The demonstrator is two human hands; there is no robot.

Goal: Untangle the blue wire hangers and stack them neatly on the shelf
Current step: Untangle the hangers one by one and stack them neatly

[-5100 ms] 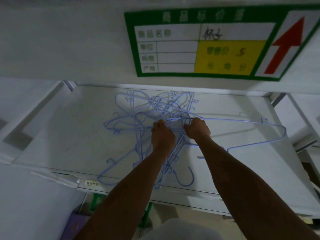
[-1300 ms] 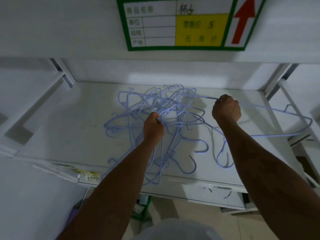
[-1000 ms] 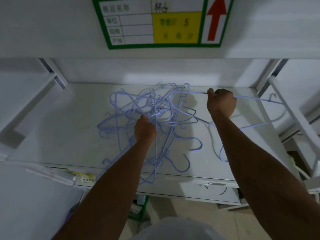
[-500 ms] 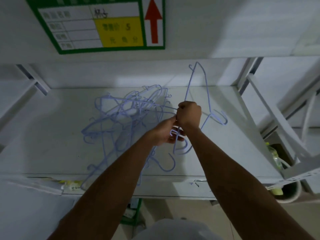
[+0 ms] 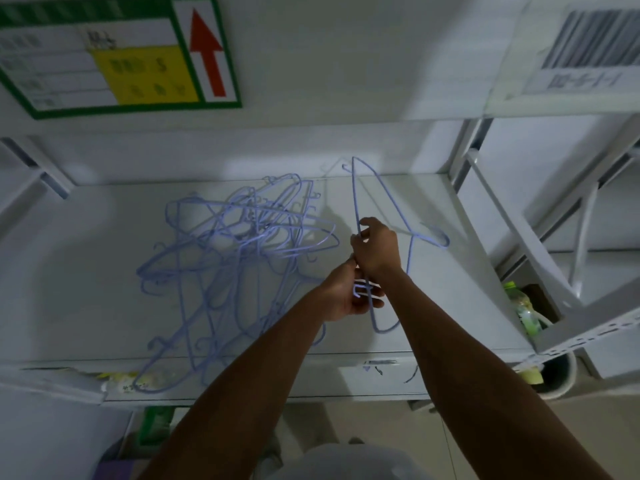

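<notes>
A thin blue wire hanger (image 5: 354, 195) stands on end above the smooth white metal shelf (image 5: 86, 271). The right hand (image 5: 375, 249) pinches its long straight bar, and the left hand (image 5: 346, 296), touching it just below, curls around the same wire. The remaining hangers (image 5: 242, 244) lie tangled on the shelf to the left. Above hangs a green-bordered price sign (image 5: 114, 64) with a yellow panel reading "5" and a red arrow. A barcode label (image 5: 595, 39) is at the upper right.

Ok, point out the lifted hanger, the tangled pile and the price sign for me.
lifted hanger (image 5: 355, 195), head view, on its long straight side.
tangled pile (image 5: 254, 237), head view, on the crossing wires at its middle.
price sign (image 5: 145, 74), head view, on its yellow panel.
</notes>
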